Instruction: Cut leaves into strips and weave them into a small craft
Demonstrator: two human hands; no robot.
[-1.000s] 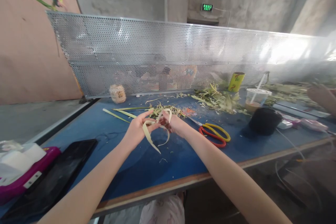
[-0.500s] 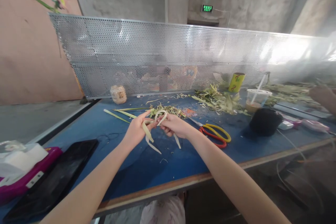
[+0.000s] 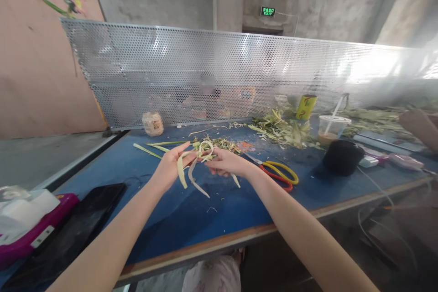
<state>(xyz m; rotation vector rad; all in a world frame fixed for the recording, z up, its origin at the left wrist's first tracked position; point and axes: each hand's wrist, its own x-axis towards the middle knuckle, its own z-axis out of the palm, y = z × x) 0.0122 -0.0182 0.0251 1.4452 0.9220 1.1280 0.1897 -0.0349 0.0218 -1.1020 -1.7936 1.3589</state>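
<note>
My left hand (image 3: pixel 171 164) is closed on pale plant strips (image 3: pixel 197 181), which hang below its fingers in two loose ends. Between the hands one strip curls up into a loop (image 3: pixel 206 146). My right hand (image 3: pixel 226 162) has its fingers closed on the other side of that loop, and a short pale end pokes out beneath it. Right behind the hands lies a heap of green and brown plant scraps (image 3: pixel 219 144). Scissors (image 3: pixel 278 172) with one yellow and one red handle rest to the right of my right hand.
On the blue table (image 3: pixel 191 232) are a phone (image 3: pixel 75 232), a magenta power strip (image 3: pixel 58 221), a woven jar (image 3: pixel 153 124), green stalks (image 3: pixel 147 150), dried leaves (image 3: pixel 287 130), a yellow tube (image 3: pixel 306 107), a plastic cup (image 3: pixel 332 128) and a black object (image 3: pixel 343 158). Another person's arm (image 3: pixel 419 125) shows at right.
My left hand has moved slightly left, away from my right hand, and the gap between them is wider. The hanging strips have shifted left with it. The whole view has shifted slightly.
</note>
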